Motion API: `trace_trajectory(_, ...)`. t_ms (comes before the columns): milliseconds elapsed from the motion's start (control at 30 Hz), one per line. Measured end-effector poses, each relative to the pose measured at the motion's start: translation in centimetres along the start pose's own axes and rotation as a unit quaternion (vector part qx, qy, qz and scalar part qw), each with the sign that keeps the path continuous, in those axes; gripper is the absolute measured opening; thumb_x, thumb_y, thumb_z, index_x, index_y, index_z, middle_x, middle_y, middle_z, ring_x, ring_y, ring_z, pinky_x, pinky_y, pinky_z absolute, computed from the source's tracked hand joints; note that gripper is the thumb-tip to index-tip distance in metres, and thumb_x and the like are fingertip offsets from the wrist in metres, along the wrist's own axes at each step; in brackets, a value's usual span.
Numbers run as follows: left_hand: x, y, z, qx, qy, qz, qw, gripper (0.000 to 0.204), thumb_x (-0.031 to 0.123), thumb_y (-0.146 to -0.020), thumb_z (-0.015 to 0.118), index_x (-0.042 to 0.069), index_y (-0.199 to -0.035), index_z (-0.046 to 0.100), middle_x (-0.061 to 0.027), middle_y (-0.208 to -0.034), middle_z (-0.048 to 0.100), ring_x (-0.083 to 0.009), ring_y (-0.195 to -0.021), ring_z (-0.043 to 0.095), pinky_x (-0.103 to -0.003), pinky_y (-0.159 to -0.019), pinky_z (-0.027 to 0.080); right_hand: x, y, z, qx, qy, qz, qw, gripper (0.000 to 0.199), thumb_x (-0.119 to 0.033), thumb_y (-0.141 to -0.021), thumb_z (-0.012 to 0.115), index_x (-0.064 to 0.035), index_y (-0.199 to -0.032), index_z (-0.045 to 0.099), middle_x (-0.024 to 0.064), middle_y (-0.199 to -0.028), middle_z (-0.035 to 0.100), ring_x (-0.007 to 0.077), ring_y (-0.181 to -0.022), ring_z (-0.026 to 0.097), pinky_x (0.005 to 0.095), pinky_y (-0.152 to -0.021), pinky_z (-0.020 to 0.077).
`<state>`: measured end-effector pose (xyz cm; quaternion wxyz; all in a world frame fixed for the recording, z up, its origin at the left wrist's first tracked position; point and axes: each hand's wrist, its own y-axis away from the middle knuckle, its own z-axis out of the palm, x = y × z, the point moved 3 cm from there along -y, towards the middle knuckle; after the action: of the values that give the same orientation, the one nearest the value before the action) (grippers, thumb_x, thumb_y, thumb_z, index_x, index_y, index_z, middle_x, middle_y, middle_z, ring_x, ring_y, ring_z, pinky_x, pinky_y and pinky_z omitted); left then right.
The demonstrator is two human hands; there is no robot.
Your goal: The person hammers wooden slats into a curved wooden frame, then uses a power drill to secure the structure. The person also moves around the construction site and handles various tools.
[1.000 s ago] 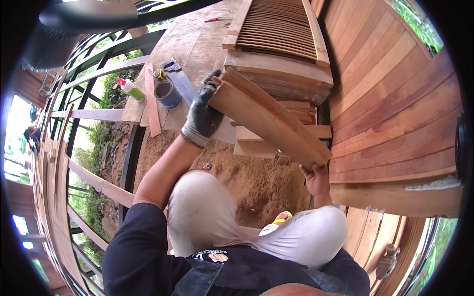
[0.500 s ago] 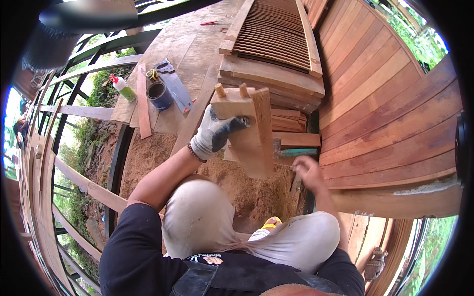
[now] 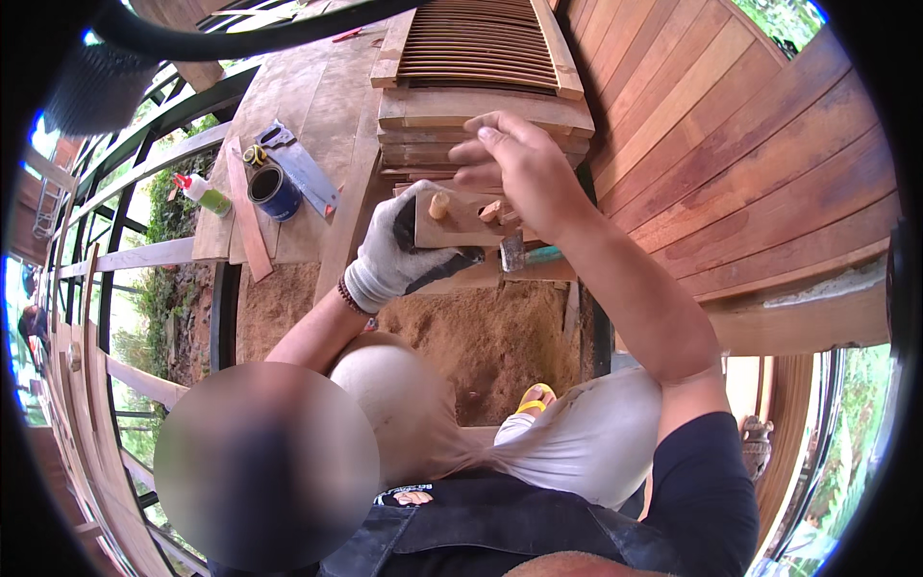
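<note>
Head view: gloved left fingers (image 3: 446, 265) grip a pegged board (image 3: 460, 227).

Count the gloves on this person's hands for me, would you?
1: the white-and-black glove is on the left hand, gripping the pegged wooden piece. The right hand is bare. Both hands show, so none is hidden there.

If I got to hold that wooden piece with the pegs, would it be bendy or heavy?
The wooden piece probably won't bend, because its end looks thick and solid. It may be fairly light, since the gloved left hand seems to hold it alone. The round peg sticks out, so it might catch on things.
</note>
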<state>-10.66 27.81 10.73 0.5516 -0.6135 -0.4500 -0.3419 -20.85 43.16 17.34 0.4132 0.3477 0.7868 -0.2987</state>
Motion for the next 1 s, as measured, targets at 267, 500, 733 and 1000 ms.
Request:
trace_trajectory(267,-1.3,0.8,-1.6,0.033,0.003,-0.005,0.999,0.051,0.017,-0.072,0.089,0.0,-0.112,0.061,-0.0057,-0.098,0.069,-0.0106,-0.091,0.061,-0.03,-0.085,0.052,-3.5,-2.5,-4.6,0.147,-0.244,-0.076,0.955,0.021,-0.012,-0.104,0.042,-0.0043,-0.12,0.053,0.0135,-0.108,0.071,0.0222,-0.11,0.068,0.0405,-0.108,0.048)
trace_trajectory(500,-3.4,0.9,-1.7,0.022,0.109,-0.065,0.992,0.057,0.019,-0.073,0.089,0.002,-0.118,0.059,-0.0041,-0.104,0.069,-0.01,-0.097,0.063,-0.03,-0.087,0.054,2.1,-3.0,0.4,0.038,-0.377,0.053,0.924,0.027,-0.023,-0.106,0.045,-0.0035,-0.124,0.051,0.0159,-0.111,0.067,0.0255,-0.107,0.069,0.0385,-0.096,0.0547)
trace_trajectory(733,-6.9,1.5,-3.3,0.235,0.353,-0.067,0.903,0.036,0.017,-0.089,0.075,0.005,-0.119,0.061,-0.006,-0.111,0.068,-0.0182,-0.1,0.068,-0.034,-0.087,0.057,15.1,2.4,1.8,-0.219,-0.116,0.012,0.969,0.071,-0.036,-0.088,0.076,-0.0042,-0.141,0.042,0.0156,-0.117,0.065,0.0282,-0.109,0.064,0.0411,-0.098,0.0515)
trace_trajectory(1000,-15.1,3.6,-6.8,0.338,0.523,-0.19,0.759,0.031,0.026,-0.095,0.068,0.012,-0.122,0.063,-0.0071,-0.117,0.069,-0.0244,-0.111,0.065,-0.042,-0.098,0.054,19.8,4.4,2.5,-0.173,0.152,0.012,0.973,0.089,-0.04,-0.063,0.092,-0.0091,-0.135,0.051,0.0188,-0.114,0.069,0.0281,-0.103,0.07,0.0383,-0.089,0.0533)
